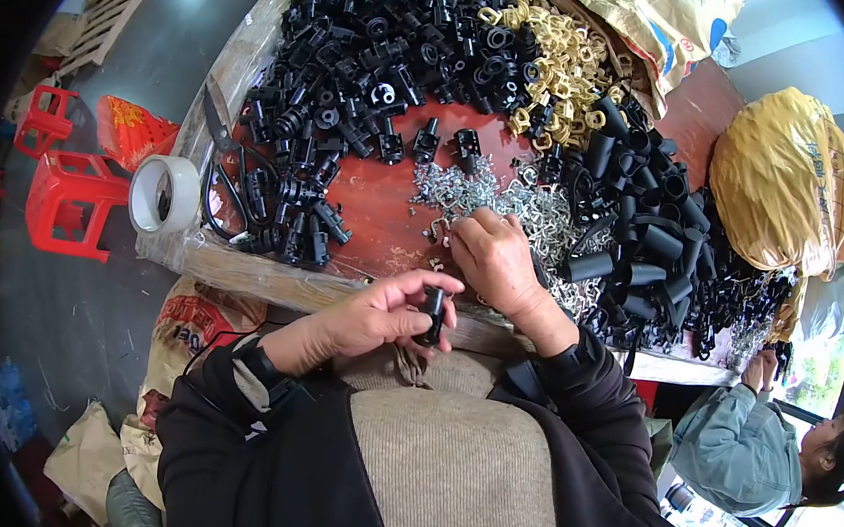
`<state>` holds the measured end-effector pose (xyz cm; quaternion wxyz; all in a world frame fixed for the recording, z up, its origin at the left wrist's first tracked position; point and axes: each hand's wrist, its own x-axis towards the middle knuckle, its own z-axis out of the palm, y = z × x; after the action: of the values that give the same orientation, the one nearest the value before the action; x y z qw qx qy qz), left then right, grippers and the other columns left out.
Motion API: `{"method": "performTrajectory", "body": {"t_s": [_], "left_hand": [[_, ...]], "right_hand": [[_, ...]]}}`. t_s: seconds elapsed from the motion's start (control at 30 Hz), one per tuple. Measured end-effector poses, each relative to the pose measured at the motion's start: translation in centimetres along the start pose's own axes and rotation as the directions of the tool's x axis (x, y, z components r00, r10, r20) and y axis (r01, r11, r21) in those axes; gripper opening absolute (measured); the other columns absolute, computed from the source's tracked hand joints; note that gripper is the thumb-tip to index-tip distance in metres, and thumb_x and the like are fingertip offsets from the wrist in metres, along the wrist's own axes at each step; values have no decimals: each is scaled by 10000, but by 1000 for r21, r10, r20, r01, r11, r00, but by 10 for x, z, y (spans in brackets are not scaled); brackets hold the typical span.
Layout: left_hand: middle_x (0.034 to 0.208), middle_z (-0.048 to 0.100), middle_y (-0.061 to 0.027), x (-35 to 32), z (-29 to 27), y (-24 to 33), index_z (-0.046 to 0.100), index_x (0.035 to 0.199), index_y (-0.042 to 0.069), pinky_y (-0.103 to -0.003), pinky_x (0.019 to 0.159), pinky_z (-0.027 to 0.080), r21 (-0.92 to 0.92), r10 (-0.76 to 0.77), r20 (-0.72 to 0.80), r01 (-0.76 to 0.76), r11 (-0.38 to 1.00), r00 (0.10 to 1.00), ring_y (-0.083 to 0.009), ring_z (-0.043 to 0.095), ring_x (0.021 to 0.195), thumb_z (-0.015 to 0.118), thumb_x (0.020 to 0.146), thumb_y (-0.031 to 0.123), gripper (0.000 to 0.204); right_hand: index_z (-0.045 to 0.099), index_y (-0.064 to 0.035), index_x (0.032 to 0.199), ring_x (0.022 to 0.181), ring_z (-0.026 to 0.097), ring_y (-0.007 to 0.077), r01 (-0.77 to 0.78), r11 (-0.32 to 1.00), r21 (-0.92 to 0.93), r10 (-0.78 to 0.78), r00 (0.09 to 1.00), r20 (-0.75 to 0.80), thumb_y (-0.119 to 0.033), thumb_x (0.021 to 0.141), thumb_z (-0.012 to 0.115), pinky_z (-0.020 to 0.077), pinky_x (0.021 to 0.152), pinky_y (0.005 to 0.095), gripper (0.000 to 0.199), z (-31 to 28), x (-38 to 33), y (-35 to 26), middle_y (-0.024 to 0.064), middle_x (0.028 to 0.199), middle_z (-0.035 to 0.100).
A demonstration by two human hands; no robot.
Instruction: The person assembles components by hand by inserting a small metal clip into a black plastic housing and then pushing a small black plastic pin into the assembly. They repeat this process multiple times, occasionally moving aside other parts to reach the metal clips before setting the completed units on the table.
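Note:
My left hand is closed around a small black plastic fitting, held just off the near table edge between thumb and fingers. My right hand reaches over the near side of a heap of small silvery metal pieces. Its fingers are bent and pinched together; what sits in them, if anything, is hidden. Beside it lie curved silver metal hooks. Two black fittings, one of them a loose fitting, stand on the red tabletop beyond my hands.
A big heap of black plastic parts covers the far left, with yellow ring clips beside it. Black tubes pile up at right. Scissors and a tape roll lie left. A co-worker sits at right.

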<state>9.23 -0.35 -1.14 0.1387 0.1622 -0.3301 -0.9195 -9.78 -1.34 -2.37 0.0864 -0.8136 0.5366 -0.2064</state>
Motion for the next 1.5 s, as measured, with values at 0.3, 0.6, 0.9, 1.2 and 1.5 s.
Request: {"method": "performTrajectory", "body": {"t_s": [0.3, 0.6, 0.9, 1.2, 1.5], "left_hand": [[960, 513, -97, -11, -19, -12, 328, 1199, 72, -241, 620, 459, -175, 142, -212, -181, 968, 967, -148, 548, 741, 477, 831, 182, 411], [950, 543, -100, -7, -17, -6, 406, 1123, 51, -215, 610, 465, -121, 255, -351, -313, 942, 901, -133, 558, 719, 499, 821, 166, 336], [897, 562, -100, 21, 3, -8, 462, 1053, 25, -217, 603, 471, -128, 198, -206, -227, 965, 958, -140, 563, 706, 559, 781, 195, 334], [887, 567, -110, 36, 12, -7, 475, 1022, 21, -230, 622, 475, -175, 119, -224, -160, 971, 967, -146, 559, 705, 577, 766, 193, 325], [895, 577, -100, 39, 20, -2, 506, 990, 21, -229, 628, 473, -34, 145, -220, -156, 987, 965, -139, 566, 717, 565, 775, 192, 281]], "right_hand": [[469, -73, 665, 641, 504, 222, 53, 989, -139, -47, 998, 49, -101, 675, 497, 384, 618, 339, 41, 25, 15, -2, 58, 662, 468], [488, -47, 758, 583, 477, 119, -339, 755, 561, 175, 929, 326, -126, 789, 496, 394, 534, 257, 85, -15, 1, -17, 29, 672, 499], [510, -29, 873, 629, 454, 30, -476, -49, 878, 117, 870, 478, -154, 847, 471, 367, 540, 166, 133, -25, -31, -10, -19, 731, 519], [514, -20, 857, 600, 443, 34, -410, -25, 912, 129, 903, 409, -136, 831, 493, 352, 514, 165, 120, -34, -47, 2, 5, 746, 542], [521, -18, 825, 547, 411, 37, -428, -64, 902, 153, 889, 433, -122, 812, 520, 327, 475, 170, 105, -38, -48, 10, 0, 720, 545]]}}
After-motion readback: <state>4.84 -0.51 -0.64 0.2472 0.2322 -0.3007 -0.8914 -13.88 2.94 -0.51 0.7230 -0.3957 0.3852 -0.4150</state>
